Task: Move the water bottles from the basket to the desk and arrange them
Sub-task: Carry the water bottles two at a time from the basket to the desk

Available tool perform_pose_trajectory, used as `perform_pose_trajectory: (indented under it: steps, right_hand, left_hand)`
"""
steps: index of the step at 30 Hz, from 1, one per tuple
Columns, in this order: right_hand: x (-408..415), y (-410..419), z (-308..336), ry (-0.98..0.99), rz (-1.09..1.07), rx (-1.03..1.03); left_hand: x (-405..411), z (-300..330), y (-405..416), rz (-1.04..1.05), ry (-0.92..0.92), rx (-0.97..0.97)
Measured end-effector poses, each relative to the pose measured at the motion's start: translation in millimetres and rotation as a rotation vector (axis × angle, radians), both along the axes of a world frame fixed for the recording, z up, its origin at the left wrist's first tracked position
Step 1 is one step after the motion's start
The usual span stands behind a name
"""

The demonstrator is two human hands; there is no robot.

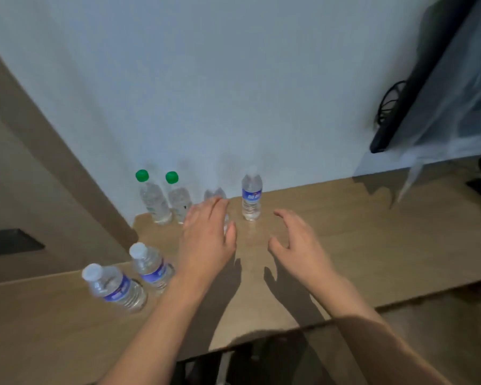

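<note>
Several water bottles stand on the wooden desk. Two green-capped bottles stand side by side against the wall. A clear bottle stands behind my left hand, whose fingers curl around its lower part. A blue-labelled bottle stands upright just right of it, untouched. My right hand hovers open over the desk, a little right of and nearer than that bottle. Two more blue-labelled bottles stand near the desk's left front. The basket is not in view.
A white wall runs behind the desk. A dark flat screen with a cable hangs at the right, with a sheer fabric in front of it. A brown door frame borders the left. The desk's front edge lies near my forearms.
</note>
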State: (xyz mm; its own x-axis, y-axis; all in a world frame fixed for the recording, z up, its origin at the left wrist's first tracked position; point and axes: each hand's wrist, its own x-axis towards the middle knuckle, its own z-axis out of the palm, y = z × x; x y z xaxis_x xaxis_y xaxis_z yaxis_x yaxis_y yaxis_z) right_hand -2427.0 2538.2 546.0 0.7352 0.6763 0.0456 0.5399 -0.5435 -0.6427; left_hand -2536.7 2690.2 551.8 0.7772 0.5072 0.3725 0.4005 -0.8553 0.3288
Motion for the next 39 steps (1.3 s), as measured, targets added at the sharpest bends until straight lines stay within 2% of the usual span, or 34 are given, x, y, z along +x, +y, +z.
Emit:
perform_pose_trajectory:
  steps: [7,14,20,24,26,30,39]
  right_hand:
    - [59.2,-212.8,12.6,-0.023,-0.305,0.003]
    - [87.9,-439.3,19.4,-0.069,-0.680,-0.006]
    - [102.9,-585.6,24.5,-0.068,-0.954,0.040]
    - [133.7,-664.2,20.3,0.013,-1.100,0.058]
    - [155.7,-699.8,15.5,0.039,-1.146,0.072]
    - [218.0,-779.6,10.5,-0.032,-1.185,-0.001]
    - [360.8,-958.3,41.0,-0.104,-1.258,-0.076]
  left_hand:
    - [109.6,5.3,-172.7,-0.325,-0.029,0.064]
    - [204.2,12.9,-390.9,-0.644,-0.024,0.101]
    - [265.4,23.8,-542.3,-0.904,-0.016,0.106]
    - [318.6,17.7,-626.4,-1.034,-0.007,0.072]
    - [352.2,9.3,-666.0,-1.081,-0.005,0.070]
    - [434.4,-4.4,-752.1,-1.135,-0.018,0.014]
    - [601.6,23.8,-953.5,-1.247,-0.048,-0.037]
